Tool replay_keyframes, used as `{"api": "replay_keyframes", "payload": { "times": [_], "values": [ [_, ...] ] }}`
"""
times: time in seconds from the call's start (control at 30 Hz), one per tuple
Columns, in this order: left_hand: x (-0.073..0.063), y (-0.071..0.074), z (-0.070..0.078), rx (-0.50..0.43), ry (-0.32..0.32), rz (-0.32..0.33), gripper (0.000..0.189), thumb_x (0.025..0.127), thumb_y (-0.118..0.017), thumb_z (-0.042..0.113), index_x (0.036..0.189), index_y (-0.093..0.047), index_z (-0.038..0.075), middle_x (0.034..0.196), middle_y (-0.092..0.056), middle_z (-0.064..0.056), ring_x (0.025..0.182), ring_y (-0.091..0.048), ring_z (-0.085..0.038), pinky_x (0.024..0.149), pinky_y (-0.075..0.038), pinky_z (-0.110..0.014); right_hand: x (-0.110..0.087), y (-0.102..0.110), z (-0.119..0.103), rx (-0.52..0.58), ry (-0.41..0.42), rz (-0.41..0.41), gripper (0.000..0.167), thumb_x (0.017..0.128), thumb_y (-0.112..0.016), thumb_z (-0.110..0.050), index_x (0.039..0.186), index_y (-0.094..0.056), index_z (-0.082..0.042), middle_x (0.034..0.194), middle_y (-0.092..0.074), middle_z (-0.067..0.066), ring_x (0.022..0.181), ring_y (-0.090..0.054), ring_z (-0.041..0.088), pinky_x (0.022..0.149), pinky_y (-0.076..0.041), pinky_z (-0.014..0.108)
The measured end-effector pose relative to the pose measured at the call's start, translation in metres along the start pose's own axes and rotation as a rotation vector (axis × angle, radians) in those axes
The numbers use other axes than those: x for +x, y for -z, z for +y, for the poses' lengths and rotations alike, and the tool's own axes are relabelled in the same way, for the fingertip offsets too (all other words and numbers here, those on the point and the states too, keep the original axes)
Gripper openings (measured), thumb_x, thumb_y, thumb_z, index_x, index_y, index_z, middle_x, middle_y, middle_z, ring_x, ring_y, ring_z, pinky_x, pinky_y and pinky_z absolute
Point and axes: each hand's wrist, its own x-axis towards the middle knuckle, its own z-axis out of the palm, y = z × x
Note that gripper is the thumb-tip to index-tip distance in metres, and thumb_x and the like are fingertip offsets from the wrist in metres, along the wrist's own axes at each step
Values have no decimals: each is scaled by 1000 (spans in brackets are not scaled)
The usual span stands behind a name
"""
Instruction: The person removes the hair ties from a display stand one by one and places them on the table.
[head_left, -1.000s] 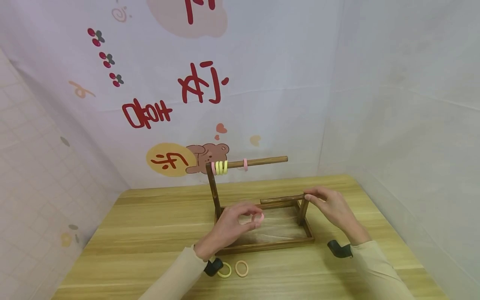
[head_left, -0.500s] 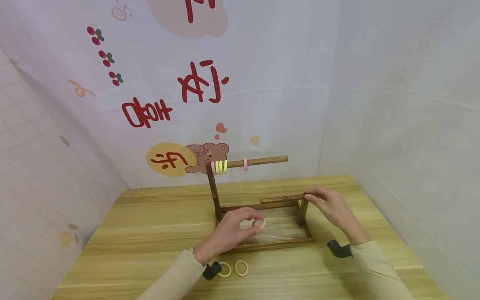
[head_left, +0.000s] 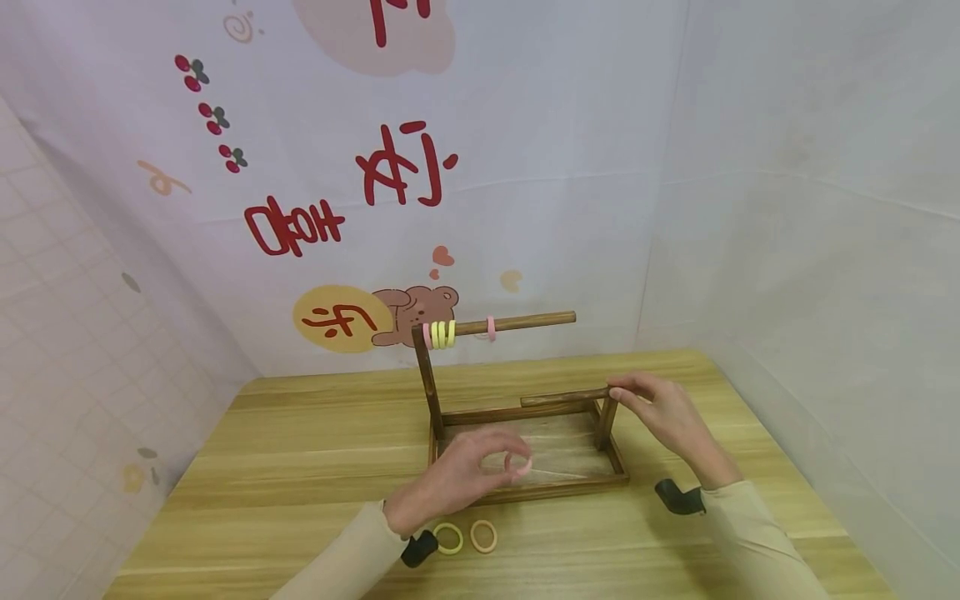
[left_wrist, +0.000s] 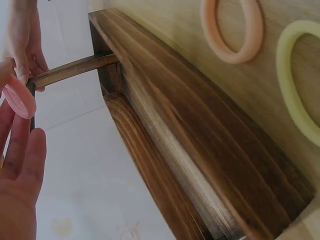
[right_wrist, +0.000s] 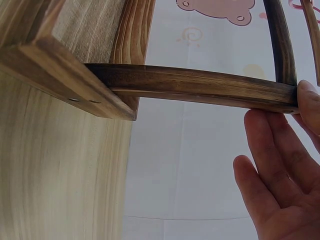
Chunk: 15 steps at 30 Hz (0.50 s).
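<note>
"Where's the pink ring (left_wrist: pixel 25 102)?"

"I have it in the left hand (head_left: pixel 467 472), pinched between thumb and fingers. From the head camera I see it against the tray (head_left: pixel 555 490); how high it hangs I can't tell."

"And the right hand (head_left: pixel 660 410)?"

"It grips the top of the short post (head_left: pixel 606 427), at the tray's right end. A short bar (head_left: pixel 558 398) runs left from there."

"What's on the far left?"

"A tall post (head_left: pixel 428 383), with a long bar (head_left: pixel 536 322) reaching right. I count three yellow rings (head_left: pixel 442 335) near the post, a second pink ring (head_left: pixel 427 336) left of them, and a third pink ring (head_left: pixel 491 328) farther right, apart from the rest."

"Loose ones?"

"On the near side of the table (head_left: pixel 315 433) I see a yellow ring (left_wrist: pixel 285 75) and, just right of it, an orange ring (left_wrist: pixel 231 56)."

"Any writing?"

"Red characters (head_left: pixel 432 175) on the far cloth (head_left: pixel 555 125); I can't read them with confidence, and the top one is cut off. One sits on a yellow oval (head_left: pixel 315 304) beside a printed bear (head_left: pixel 420 310)."

"What do the wrists add?"

"The right one shows me holes (right_wrist: pixel 74 99) in the tray's end and fingertips under the post. The left one gives me the loose rings close up. Only the head view shows the yellow trio on the bar."
</note>
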Motion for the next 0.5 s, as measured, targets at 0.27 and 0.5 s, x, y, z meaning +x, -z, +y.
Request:
{"api": "replay_keyframes", "payload": {
  "times": [0.27,0.5],
  "values": [
    [-4,-3,0,58,5,-80,27,92,-80,13,118,-75,18,127,-70,3,125,-61,-12,110,-47,-36,0,0,1,-3,-5,-1,21,102,-69,-23,117,-76,-9,113,-77,9,112,-69,42,92,-54,61],
    [-5,-6,-2,98,13,-159,25,95,-78,15,120,-75,17,130,-70,0,127,-59,-13,111,-45,-37,0,0,1,3,4,1,21,102,-69,-22,117,-76,-9,113,-77,10,112,-69,42,92,-54,61]
  ]
}}
